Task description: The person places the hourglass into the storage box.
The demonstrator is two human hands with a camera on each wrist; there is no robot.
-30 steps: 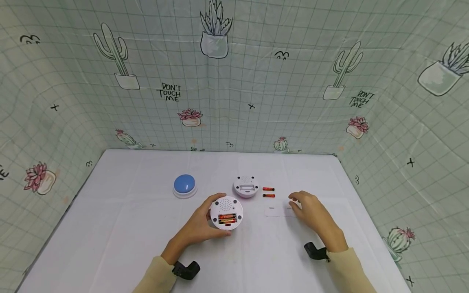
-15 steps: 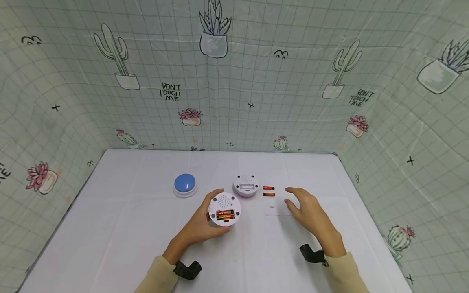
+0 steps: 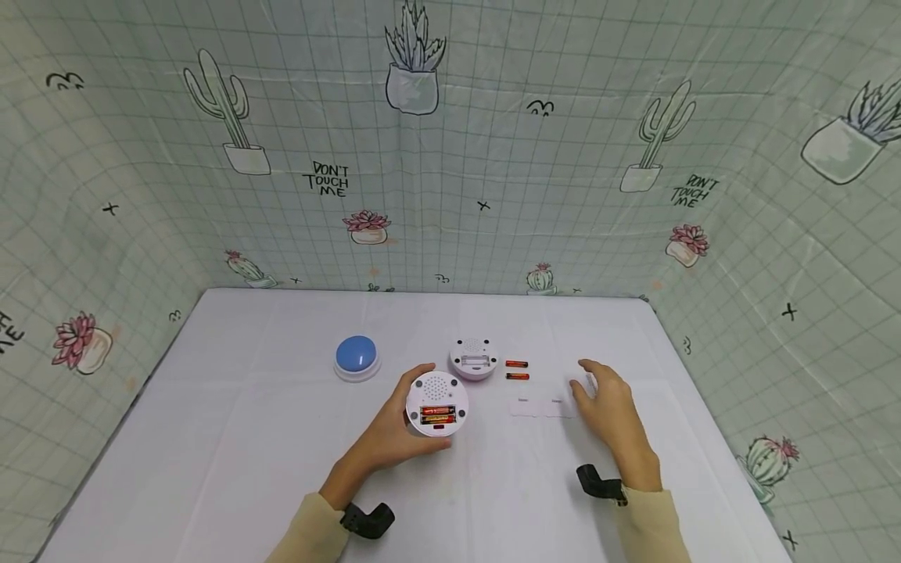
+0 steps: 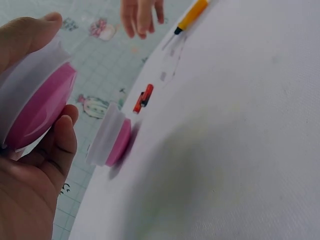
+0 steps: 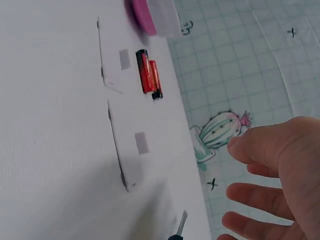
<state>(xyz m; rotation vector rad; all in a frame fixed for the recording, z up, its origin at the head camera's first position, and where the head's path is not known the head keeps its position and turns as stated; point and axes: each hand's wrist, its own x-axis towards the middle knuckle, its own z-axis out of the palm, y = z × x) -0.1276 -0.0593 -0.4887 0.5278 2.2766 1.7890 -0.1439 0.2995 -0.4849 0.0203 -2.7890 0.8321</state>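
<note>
My left hand (image 3: pixel 401 426) grips a round white button device (image 3: pixel 436 383), its underside turned up toward the head view. Two red-and-black batteries (image 3: pixel 438 415) sit in its open compartment. In the left wrist view, the pink dome (image 4: pixel 42 107) of this device faces down. My right hand (image 3: pixel 614 413) hovers with loosely bent fingers and holds nothing. Left of it lie two flat white covers, a nearer-to-hand one (image 3: pixel 557 407) and another (image 3: pixel 523 407). A screwdriver with a yellow handle (image 4: pixel 192 15) lies near the right hand; the head view does not show it.
Behind the held device, a second white device (image 3: pixel 474 359) lies upside down with a bare battery compartment. Two loose batteries, one farther (image 3: pixel 517 363) and one closer (image 3: pixel 517 376), lie beside it. A blue-domed button (image 3: pixel 355 354) stands at the left. Patterned cloth (image 3: pixel 450 156) surrounds the table.
My right hand first moved slightly left over the covers, then drew back right, uncovering the right-hand cover. The left hand keeps holding the device with barely any shift.
</note>
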